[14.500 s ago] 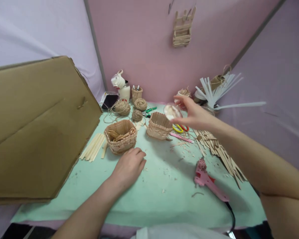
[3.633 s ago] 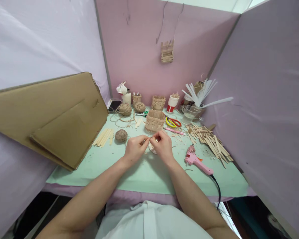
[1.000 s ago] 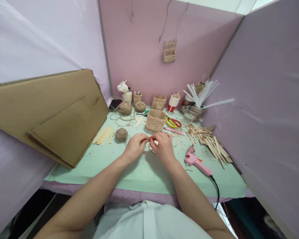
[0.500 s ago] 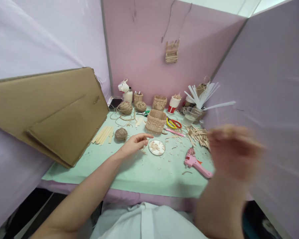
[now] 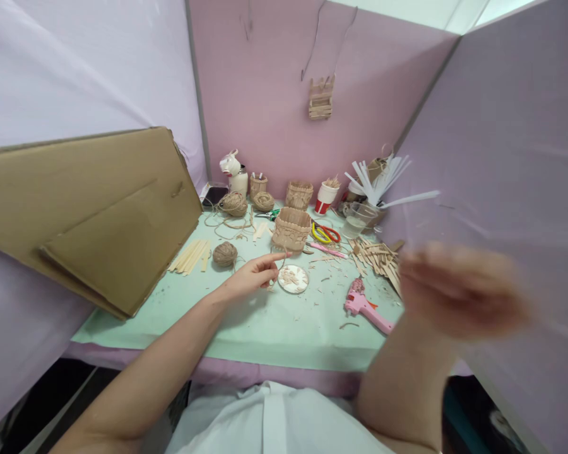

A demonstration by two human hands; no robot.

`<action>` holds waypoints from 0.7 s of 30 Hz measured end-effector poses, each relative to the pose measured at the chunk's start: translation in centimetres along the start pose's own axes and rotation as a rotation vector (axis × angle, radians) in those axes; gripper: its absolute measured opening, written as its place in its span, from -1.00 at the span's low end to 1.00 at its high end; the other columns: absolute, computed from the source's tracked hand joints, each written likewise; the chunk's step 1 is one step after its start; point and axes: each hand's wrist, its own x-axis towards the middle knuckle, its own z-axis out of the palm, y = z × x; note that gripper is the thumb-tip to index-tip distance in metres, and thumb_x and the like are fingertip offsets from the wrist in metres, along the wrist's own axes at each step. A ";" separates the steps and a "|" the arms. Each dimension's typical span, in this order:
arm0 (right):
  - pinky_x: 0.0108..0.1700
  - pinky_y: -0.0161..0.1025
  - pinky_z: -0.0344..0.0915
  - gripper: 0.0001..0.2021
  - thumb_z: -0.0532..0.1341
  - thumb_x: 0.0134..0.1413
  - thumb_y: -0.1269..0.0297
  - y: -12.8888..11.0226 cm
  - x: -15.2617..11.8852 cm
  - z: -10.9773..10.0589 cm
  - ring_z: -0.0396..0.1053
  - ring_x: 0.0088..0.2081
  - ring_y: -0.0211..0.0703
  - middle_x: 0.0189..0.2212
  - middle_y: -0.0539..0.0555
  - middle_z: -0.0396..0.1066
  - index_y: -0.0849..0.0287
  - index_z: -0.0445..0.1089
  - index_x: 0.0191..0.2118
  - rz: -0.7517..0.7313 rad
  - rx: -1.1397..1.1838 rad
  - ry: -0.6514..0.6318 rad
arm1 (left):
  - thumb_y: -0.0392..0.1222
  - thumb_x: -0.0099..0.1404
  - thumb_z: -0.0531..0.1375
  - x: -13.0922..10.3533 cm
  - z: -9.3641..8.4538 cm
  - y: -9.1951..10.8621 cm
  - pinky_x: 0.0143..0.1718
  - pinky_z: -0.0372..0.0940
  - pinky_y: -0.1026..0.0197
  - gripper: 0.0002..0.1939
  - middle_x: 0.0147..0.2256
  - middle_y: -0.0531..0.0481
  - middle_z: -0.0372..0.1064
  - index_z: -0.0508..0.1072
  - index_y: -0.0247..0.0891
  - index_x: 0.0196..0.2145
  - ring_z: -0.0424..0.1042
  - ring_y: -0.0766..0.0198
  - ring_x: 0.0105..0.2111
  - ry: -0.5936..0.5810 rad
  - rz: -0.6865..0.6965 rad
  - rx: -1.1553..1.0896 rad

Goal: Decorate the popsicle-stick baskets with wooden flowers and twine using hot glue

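My left hand (image 5: 255,272) is over the table's middle, index finger stretched out and the other fingers curled in. A thin brown strand of twine (image 5: 284,257) shows at its fingers, running close to the index fingertip. Just behind that fingertip stands a woven-looking tan basket (image 5: 291,230). A round white dish (image 5: 293,279) holding small pale scraps lies right beside the hand. To its left is a brown ball of twine (image 5: 224,254). My right hand (image 5: 464,290) is raised at the right, smeared by motion; its fingers and anything in them cannot be made out.
A pink glue gun (image 5: 366,306) lies at the right, near a pile of wooden sticks (image 5: 376,258). Scissors (image 5: 325,233) rest beside the basket. Pale flat sticks (image 5: 190,256) lie left, next to a large cardboard sheet (image 5: 99,221). Cups and twine balls line the back.
My right hand has swung slightly outward to the right and stays blurred. My left hand keeps its place by the dish, its index finger straighter. The whole view has shifted slightly.
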 end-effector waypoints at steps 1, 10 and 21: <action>-0.34 -0.16 0.30 -0.85 0.09 0.22 0.23 0.7 0.2 1.7 0.34 -0.32 -0.18 -0.35 0.07 0.38 -0.09 0.42 -0.22 -0.010 -0.008 -0.041 | -0.17 0.17 0.13 -0.1 0.0 0.1 -0.52 0.00 0.34 -0.43 -0.45 0.12 0.11 0.27 -0.16 0.16 0.04 0.47 -0.55 -0.008 0.001 0.006; -0.13 -0.15 0.26 -0.85 0.10 0.15 0.42 4.4 -1.3 10.3 0.32 -0.18 -0.12 -0.28 0.10 0.41 0.14 0.41 -0.27 -0.047 -0.384 -0.497 | -0.26 0.13 0.09 -0.3 0.3 0.5 -0.50 0.03 0.34 -0.45 -0.51 0.15 0.04 0.31 -0.19 0.12 0.01 0.45 -0.55 -0.033 0.024 -0.001; -0.34 -0.26 0.20 -0.91 0.11 -0.03 0.46 6.6 -2.3 10.8 0.28 -0.42 -0.21 -0.49 0.01 0.35 0.16 0.32 -0.42 0.209 -0.401 -0.320 | -0.35 0.08 0.02 -1.0 0.1 1.4 -0.48 0.03 0.35 -0.43 -0.55 0.14 0.02 0.37 -0.19 0.08 0.04 0.42 -0.53 -0.120 0.008 0.198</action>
